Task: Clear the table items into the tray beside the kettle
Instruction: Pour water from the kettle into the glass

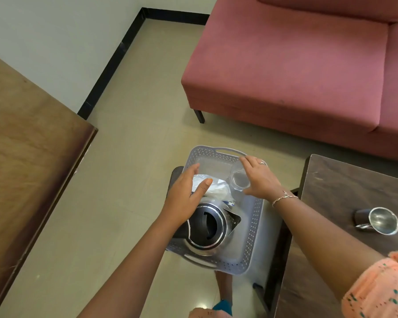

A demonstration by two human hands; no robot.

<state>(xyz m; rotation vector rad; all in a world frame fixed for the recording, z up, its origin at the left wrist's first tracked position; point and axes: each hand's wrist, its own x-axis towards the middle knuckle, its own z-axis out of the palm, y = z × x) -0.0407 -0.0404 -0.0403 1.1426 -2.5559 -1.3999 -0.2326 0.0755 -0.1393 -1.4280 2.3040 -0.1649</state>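
Note:
A grey perforated tray (251,235) sits low beside the dark table, holding a black and steel kettle (207,228) at its near end. Beyond the kettle lies a white plastic packet (218,188). My left hand (186,193) rests on that packet with straight fingers and the thumb across it. A clear glass (239,179) stands upright in the tray's far right part. My right hand (260,177) curls round the glass from the right side.
A steel mug (377,220) with a dark body lies on the dark wooden table (345,193) at the right. A pink sofa (296,65) stands behind. A brown wooden surface (25,145) fills the left. Beige floor lies between.

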